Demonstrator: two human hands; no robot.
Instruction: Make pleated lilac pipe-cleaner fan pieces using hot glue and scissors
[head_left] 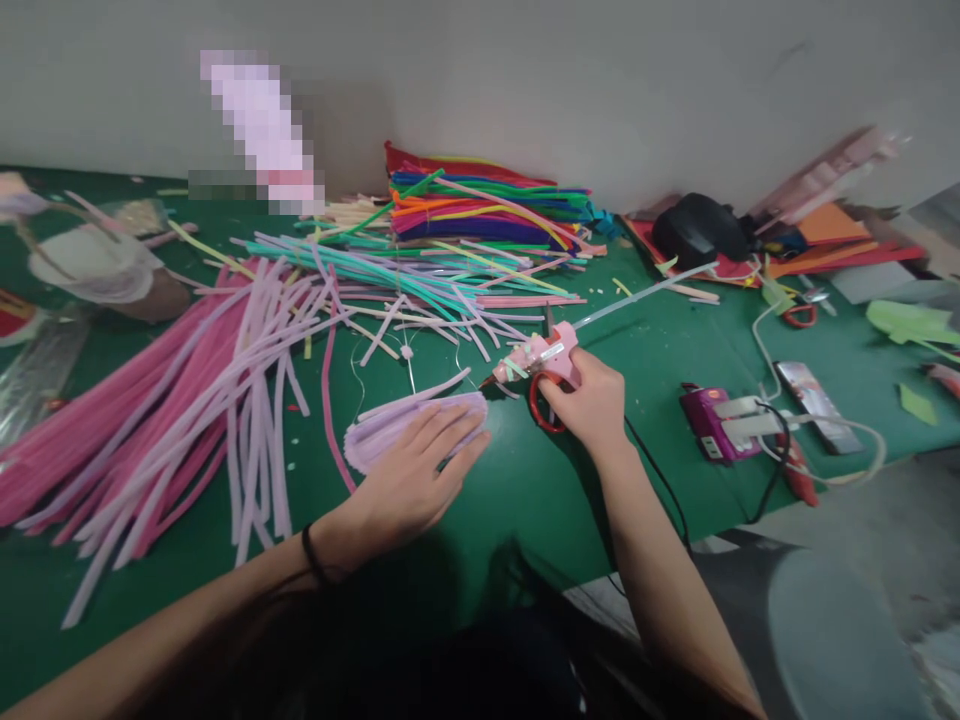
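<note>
A pink hot glue gun (556,352) is in my right hand (592,405), which is closed around its handle. Its nozzle points left at the right end of a lilac piece (360,440) made of fuzzy pipe cleaners. A long clear glue stick (645,295) sticks out of the gun's back. Across the lilac piece lies my left hand (420,475), fingers stretched out flat on it; its thumb is hard to make out. Red-handled scissors (546,405) lie on the table beside and partly under my right hand. A loose lilac pipe cleaner (412,395) rests along the piece's upper edge.
Pink and lilac pipe cleaners (172,400) spread over the left of the green table (517,530). Colourful bundles (480,210) lie by the wall. At right are a purple power adapter (716,425) with plugs and cables, a phone-like slab (817,405), and a black object (697,230).
</note>
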